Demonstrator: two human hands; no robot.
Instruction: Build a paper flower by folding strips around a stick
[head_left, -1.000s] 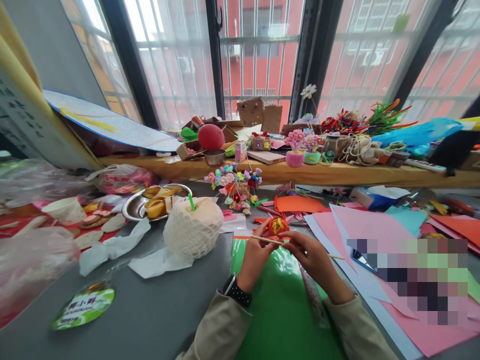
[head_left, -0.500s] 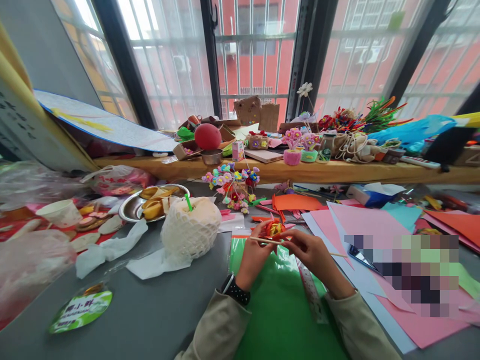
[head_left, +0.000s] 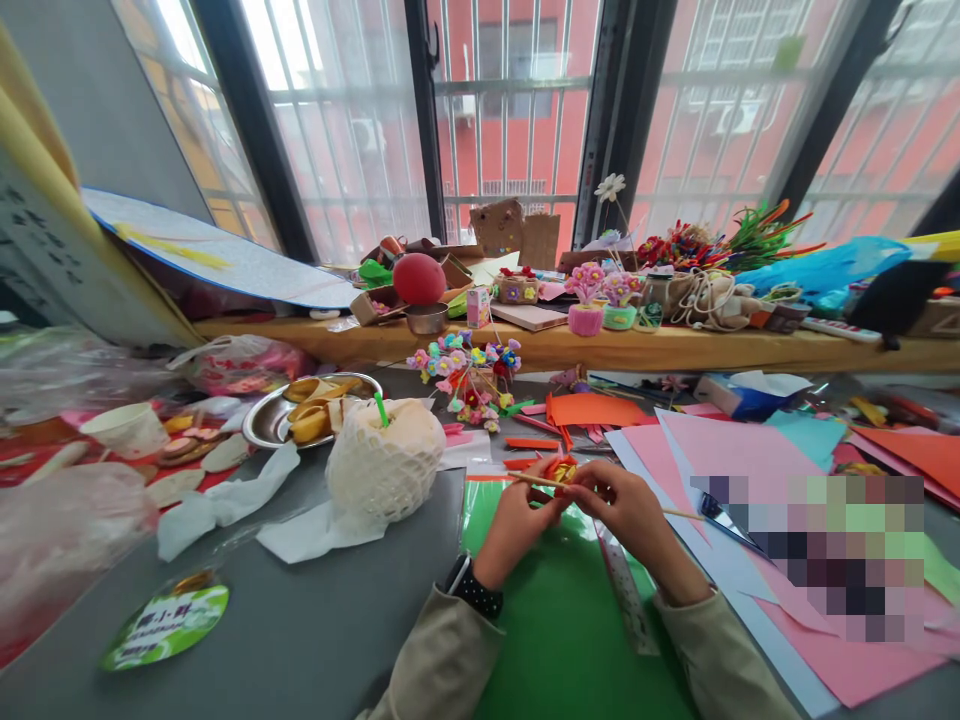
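Note:
A small orange, red and yellow paper flower (head_left: pixel 562 470) sits between my fingertips above the green sheet (head_left: pixel 555 620). My left hand (head_left: pixel 514 525) is closed around the flower's left side and base. In my right hand (head_left: pixel 622 510), thumb and fingers pinch a thin wooden stick (head_left: pixel 684 514). One end of the stick crosses in front of the flower to the left, and the other sticks out to the right behind my right hand. Part of the flower is hidden by my fingers. Under my right wrist lies a clear ruler (head_left: pixel 624 590) on the green sheet.
Pink paper (head_left: pixel 847 650) and a phone (head_left: pixel 731 525) lie to the right. On the left stand a peeled coconut in white netting (head_left: pixel 386 465) and a metal bowl (head_left: pixel 259 425) with peels. Behind are orange paper (head_left: pixel 596 407), colourful small flowers (head_left: pixel 469 370) and a crowded wooden sill (head_left: pixel 360 345).
My left fingers have closed in over the flower, which sits lower and more covered than before. The stick stays in my right hand. The whole view has shifted slightly.

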